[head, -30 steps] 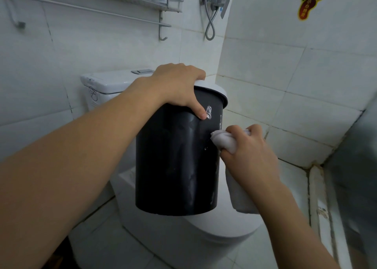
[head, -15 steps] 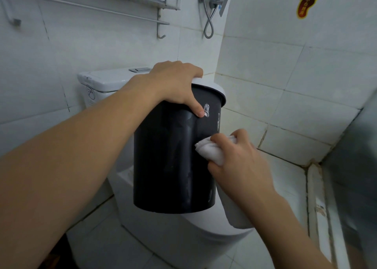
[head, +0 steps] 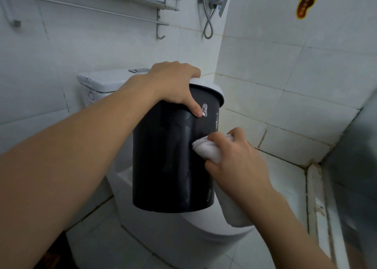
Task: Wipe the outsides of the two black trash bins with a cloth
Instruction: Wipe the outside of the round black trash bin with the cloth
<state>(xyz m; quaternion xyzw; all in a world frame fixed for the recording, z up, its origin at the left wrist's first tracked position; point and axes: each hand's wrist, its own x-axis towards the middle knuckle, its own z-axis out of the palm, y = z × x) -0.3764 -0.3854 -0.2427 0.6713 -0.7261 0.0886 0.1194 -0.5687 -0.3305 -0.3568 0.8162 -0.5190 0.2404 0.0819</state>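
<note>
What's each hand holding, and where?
Left hand grips the black bin at its top rim; right hand holds the bunched white cloth against its side.

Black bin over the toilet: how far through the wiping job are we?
Done: nothing clearly; the black bin has pale streaks and white scuffs near its rim. In hand: the left hand holds the bin at its top, above the toilet, while the right hand presses the white cloth to its side. Left: the rest of this bin, plus a second bin, not in view.
</note>
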